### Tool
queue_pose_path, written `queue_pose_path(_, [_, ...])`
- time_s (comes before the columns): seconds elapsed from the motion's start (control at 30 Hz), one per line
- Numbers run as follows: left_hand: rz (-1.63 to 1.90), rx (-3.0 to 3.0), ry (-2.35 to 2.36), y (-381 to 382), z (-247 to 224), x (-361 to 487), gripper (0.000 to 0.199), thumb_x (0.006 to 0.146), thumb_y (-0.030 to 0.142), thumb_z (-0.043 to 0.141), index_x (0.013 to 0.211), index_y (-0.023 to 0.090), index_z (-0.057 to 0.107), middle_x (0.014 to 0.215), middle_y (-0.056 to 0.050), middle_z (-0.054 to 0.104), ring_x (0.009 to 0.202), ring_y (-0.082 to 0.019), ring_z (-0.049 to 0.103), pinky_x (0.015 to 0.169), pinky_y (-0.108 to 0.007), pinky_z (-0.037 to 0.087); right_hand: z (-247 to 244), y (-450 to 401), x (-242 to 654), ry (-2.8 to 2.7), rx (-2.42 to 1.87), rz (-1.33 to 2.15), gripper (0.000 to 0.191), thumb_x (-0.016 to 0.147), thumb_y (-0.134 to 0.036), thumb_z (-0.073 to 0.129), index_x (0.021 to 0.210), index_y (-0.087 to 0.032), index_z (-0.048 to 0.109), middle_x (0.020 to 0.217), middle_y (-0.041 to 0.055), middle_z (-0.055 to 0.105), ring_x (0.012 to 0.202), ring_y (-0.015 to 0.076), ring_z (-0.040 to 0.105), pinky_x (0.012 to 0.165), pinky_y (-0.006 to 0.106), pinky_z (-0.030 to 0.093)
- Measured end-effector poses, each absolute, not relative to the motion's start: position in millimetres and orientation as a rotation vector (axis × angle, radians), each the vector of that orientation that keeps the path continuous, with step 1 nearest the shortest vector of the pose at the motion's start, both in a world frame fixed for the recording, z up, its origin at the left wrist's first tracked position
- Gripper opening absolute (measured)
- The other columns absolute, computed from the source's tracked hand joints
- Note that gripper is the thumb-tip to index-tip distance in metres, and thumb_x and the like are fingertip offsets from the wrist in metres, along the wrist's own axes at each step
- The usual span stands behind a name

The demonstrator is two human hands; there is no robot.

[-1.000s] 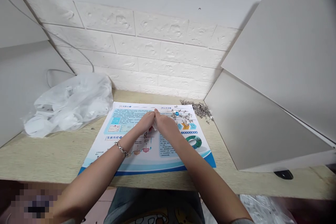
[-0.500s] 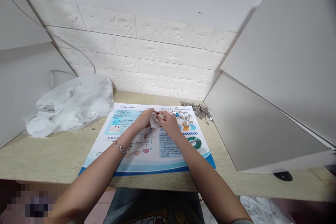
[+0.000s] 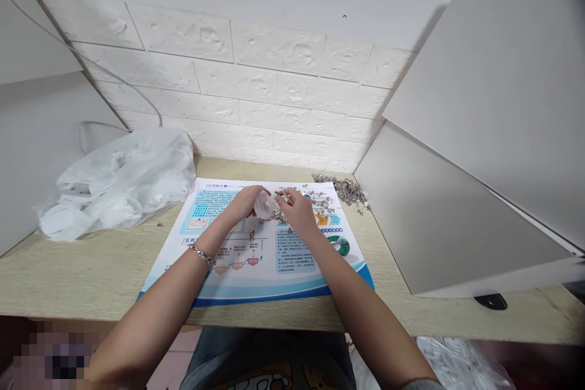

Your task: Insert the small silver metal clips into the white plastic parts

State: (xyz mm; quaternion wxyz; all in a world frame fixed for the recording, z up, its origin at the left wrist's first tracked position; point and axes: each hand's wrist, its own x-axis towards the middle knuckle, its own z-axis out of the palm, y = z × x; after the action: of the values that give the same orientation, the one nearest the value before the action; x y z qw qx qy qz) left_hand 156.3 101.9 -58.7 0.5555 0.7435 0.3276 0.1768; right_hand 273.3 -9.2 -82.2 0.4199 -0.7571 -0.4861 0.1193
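A white brick-patterned wall (image 3: pixel 214 85) is being shown beyond the far edge of the printed sheet (image 3: pixel 283 286), with pale grey panels (image 3: pixel 493 73) being seen to the right of that sheet. The sheet is being carried by a pale wooden tabletop (image 3: pixel 91 274), and its blue near border is being crossed by both forearms. A white plastic bag (image 3: pixel 123 189), bulging with pale contents, is being supported by the tabletop to the left of the sheet. Both hands are being held above the sheet's upper middle: by the left hand (image 3: pixel 244 202) a small translucent pouch (image 3: pixel 262 207) is being gripped, while the right hand (image 3: pixel 299 210) is being held just apart from it, fingers bent inward; whether anything is being gripped there cannot be told. A heap of small silvery pieces (image 3: pixel 351 192) is being borne by the tabletop at the sheet's far right corner. The left wrist is being ringed by a chain bracelet (image 3: pixel 202 255). Smallest of all, loose silvery pieces (image 3: pixel 278 214) are being seen over the sheet, between the hands.
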Motion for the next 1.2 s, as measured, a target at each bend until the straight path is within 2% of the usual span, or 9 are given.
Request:
queue_pose_path(0.13, [0.648, 1.439, 0.927, 114.5, -60.2, 156.5, 0.024, 0.077, 0.031, 0.041, 0.075, 0.014, 0.057, 0.053, -0.001, 0.052, 0.037, -0.011, 0.047, 0.032, -0.019, 0.031, -79.9, -14.2, 287.0, -1.257, -2.194, 0.287, 0.029, 0.085, -0.039, 0.039, 0.090, -0.020, 0.060, 0.073, 0.0022, 0.061, 0.063, 0.0138, 0.051, 0.053, 0.022, 0.031])
queue_pose_path(0.23, [0.658, 0.991, 0.846, 122.2, -60.4, 155.2, 0.032, 0.083, 0.035, 0.034, 0.083, 0.010, 0.055, 0.065, -0.008, 0.061, 0.055, -0.017, 0.062, 0.038, -0.021, 0.042, -78.9, -17.1, 293.0, -1.311, -2.330, 0.296, 0.033, 0.088, -0.039, 0.034, 0.089, -0.019, 0.061, 0.075, 0.0044, 0.062, 0.066, 0.0150, 0.053, 0.053, 0.023, 0.032])
queue_pose_path(0.37, [0.663, 0.627, 0.748, 127.4, -60.0, 150.6, 0.043, 0.088, 0.036, 0.027, 0.103, 0.003, 0.050, 0.076, -0.015, 0.064, 0.071, -0.021, 0.066, 0.048, -0.022, 0.051, -75.0, -18.0, 293.5, -1.293, -2.422, 0.244, 0.032, 0.089, -0.034, 0.035, 0.110, -0.020, 0.054, 0.090, 0.0071, 0.064, 0.076, 0.0170, 0.057, 0.054, 0.023, 0.033])
queue_pose_path(0.47, [0.681, 0.505, 0.709, 129.4, -59.8, 148.2, 0.047, 0.090, 0.037, 0.022, 0.110, 0.002, 0.046, 0.080, -0.015, 0.064, 0.075, -0.021, 0.066, 0.051, -0.023, 0.054, -70.2, -18.6, 285.6, -1.302, -2.478, 0.170, 0.034, 0.088, -0.031, 0.038, 0.119, -0.020, 0.048, 0.087, 0.0071, 0.065, 0.075, 0.0182, 0.058, 0.055, 0.024, 0.034])
queue_pose_path(0.6, [0.685, 0.502, 0.685, 130.2, -58.8, 148.4, 0.040, 0.088, 0.031, 0.029, 0.111, 0.003, 0.046, 0.085, -0.016, 0.064, 0.080, -0.023, 0.065, 0.054, -0.023, 0.055, -66.8, -21.7, 262.1, -1.563, -2.265, 0.239, 0.030, 0.089, -0.038, 0.037, 0.105, -0.021, 0.056, 0.080, 0.0037, 0.066, 0.069, 0.0152, 0.058, 0.056, 0.023, 0.035])
queue_pose_path(0.73, [0.692, 0.596, 0.683, 130.0, -58.8, 150.7, 0.031, 0.084, 0.022, 0.033, 0.104, 0.006, 0.050, 0.084, -0.014, 0.064, 0.075, -0.022, 0.065, 0.057, -0.028, 0.055, -69.6, -23.5, 240.6, -1.828, -2.037, 0.407, 0.031, 0.084, -0.044, 0.045, 0.105, -0.026, 0.060, 0.091, 0.0011, 0.067, 0.084, 0.0163, 0.059, 0.066, 0.023, 0.040])
queue_pose_path(0.87, [0.650, 0.721, 0.702, 130.0, -60.8, 152.5, 0.030, 0.083, 0.025, 0.033, 0.097, 0.009, 0.053, 0.078, -0.012, 0.063, 0.064, -0.020, 0.063, 0.045, -0.026, 0.051, -73.9, -22.5, 232.7, -1.906, -2.027, 0.467, 0.032, 0.083, -0.045, 0.048, 0.106, -0.028, 0.061, 0.098, 0.0002, 0.067, 0.092, 0.0173, 0.058, 0.072, 0.025, 0.041])
queue_pose_path(1.0, [0.598, 0.819, 0.722, 128.1, -60.7, 152.7, 0.038, 0.086, 0.037, 0.029, 0.092, 0.010, 0.055, 0.070, -0.011, 0.062, 0.055, -0.019, 0.060, 0.037, -0.023, 0.045, -76.8, -22.0, 229.2, -1.957, -2.046, 0.394, 0.025, 0.085, -0.040, 0.046, 0.094, -0.025, 0.064, 0.091, 0.0011, 0.067, 0.086, 0.0167, 0.059, 0.066, 0.024, 0.039])
queue_pose_path(1.2, [0.539, 0.863, 0.764, 127.4, -60.1, 153.2, 0.046, 0.087, 0.046, 0.025, 0.087, 0.010, 0.055, 0.065, -0.010, 0.060, 0.053, -0.019, 0.059, 0.038, -0.025, 0.045, -79.6, -22.3, 224.6, -1.870, -2.140, 0.276, 0.025, 0.086, -0.037, 0.044, 0.079, -0.019, 0.060, 0.075, 0.0028, 0.063, 0.071, 0.0144, 0.055, 0.056, 0.022, 0.031])
